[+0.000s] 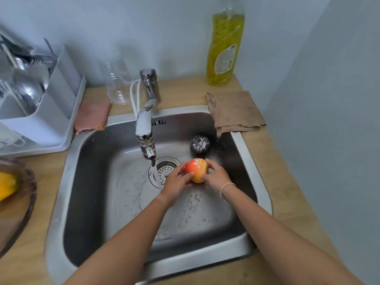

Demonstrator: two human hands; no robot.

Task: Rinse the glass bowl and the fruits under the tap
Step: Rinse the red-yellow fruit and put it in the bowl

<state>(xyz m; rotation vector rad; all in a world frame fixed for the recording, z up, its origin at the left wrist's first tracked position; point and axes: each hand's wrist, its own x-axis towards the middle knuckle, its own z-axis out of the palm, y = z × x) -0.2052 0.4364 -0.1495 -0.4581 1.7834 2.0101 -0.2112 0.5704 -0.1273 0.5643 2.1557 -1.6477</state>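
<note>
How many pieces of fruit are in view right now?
3. An orange-red fruit held by both hands over the sink; a dark fruit on the sink floor behind it; a yellow fruit in the glass bowl at left, which may hide more.

An orange-red fruit [197, 170] with a yellow underside, wet and speckled with white droplets, sits just right of centre in the frame, above the sink [115, 202] floor near the drain, right of the tap [146, 132] stream. Behind it, towards the upper right of the basin, a dark purple round fruit [199, 145] rests on the sink floor, dotted with white flecks. At the far left edge a brownish glass bowl [28, 194] stands on the worktop [292, 194] with a yellow fruit [7, 187] inside
</note>
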